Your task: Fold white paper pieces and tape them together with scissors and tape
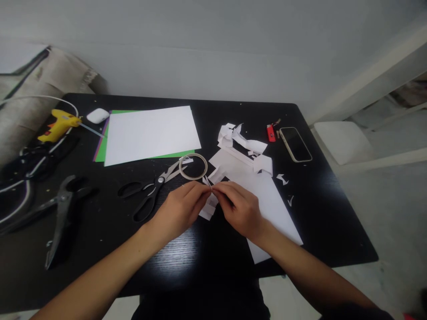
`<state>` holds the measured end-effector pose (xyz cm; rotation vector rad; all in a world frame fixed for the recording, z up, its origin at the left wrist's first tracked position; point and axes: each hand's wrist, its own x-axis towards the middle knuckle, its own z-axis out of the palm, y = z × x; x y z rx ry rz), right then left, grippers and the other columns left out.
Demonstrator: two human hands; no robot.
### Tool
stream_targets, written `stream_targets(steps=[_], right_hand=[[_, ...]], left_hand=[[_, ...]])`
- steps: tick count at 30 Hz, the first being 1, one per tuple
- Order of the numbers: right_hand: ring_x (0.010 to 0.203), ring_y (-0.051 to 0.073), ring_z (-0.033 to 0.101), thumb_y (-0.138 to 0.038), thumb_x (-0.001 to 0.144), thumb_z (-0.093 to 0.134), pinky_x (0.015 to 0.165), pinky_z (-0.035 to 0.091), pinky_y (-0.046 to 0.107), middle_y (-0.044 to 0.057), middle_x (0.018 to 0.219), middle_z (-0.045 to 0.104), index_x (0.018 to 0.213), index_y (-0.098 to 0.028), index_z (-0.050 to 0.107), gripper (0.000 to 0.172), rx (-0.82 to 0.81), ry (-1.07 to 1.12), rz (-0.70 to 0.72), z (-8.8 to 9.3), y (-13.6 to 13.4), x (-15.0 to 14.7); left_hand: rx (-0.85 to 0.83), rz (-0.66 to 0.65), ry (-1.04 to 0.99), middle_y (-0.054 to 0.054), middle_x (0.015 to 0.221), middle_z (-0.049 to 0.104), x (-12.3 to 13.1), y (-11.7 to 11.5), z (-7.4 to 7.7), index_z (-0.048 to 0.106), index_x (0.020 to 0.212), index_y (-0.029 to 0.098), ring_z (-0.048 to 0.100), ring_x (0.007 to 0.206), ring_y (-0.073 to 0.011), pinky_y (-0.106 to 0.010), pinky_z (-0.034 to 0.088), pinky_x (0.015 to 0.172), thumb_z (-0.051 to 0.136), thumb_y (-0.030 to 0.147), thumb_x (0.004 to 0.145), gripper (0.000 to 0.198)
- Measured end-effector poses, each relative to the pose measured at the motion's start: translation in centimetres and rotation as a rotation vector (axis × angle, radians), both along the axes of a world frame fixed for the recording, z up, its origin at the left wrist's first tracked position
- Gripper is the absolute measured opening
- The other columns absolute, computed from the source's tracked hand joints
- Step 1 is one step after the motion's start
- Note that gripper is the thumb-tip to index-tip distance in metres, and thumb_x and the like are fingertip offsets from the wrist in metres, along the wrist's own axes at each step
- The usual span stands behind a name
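Observation:
My left hand (182, 204) and my right hand (240, 208) meet fingertip to fingertip over the table. Both are closed in a pinch on a small piece of white paper (207, 180), whose pointed end sticks up between them. Folded white paper (209, 209) shows just under the fingers. Left of my left hand lie black-handled scissors (161, 180), blades partly apart. A roll of tape (193, 166) rests over the blade tips. Beneath my right hand is a white sheet (271, 202), with several cut and curled paper scraps (245, 144) at its far end.
White and green sheets (151, 133) are stacked at the back left, near a yellow glue gun (59, 126) and a white case (98, 115). Pliers (63, 204) lie far left. A red lighter (270, 133) and a phone (295, 144) sit on the right of the black table (328, 213).

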<state>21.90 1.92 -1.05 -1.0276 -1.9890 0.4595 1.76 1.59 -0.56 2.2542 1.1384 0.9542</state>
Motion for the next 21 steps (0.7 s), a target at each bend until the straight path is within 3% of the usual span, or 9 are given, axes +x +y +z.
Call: stream_targets(steps=[12, 21], right_hand=[[0.096, 0.025, 0.075, -0.013, 0.103, 0.054, 0.086, 0.063, 0.041, 0.010, 0.103, 0.078, 0.116, -0.023, 0.072, 0.025, -0.034, -0.007, 0.007, -0.24, -0.17, -0.13], [0.095, 0.024, 0.074, -0.013, 0.104, 0.052, 0.087, 0.064, 0.041, 0.011, 0.101, 0.078, 0.114, -0.022, 0.071, 0.024, -0.021, -0.026, -0.005, -0.05, -0.23, -0.29]], left_hand=[[0.047, -0.015, 0.046, -0.010, 0.107, 0.077, -0.24, 0.03, -0.17, 0.066, 0.118, 0.018, 0.076, 0.093, -0.0193, -0.031, 0.061, 0.083, 0.054, 0.017, 0.105, 0.018], [-0.039, -0.012, -0.027, -0.007, 0.104, 0.076, -0.11, 0.19, -0.22, 0.067, 0.115, 0.020, 0.073, 0.092, -0.0169, -0.029, 0.059, 0.083, 0.055, 0.017, 0.105, 0.016]])
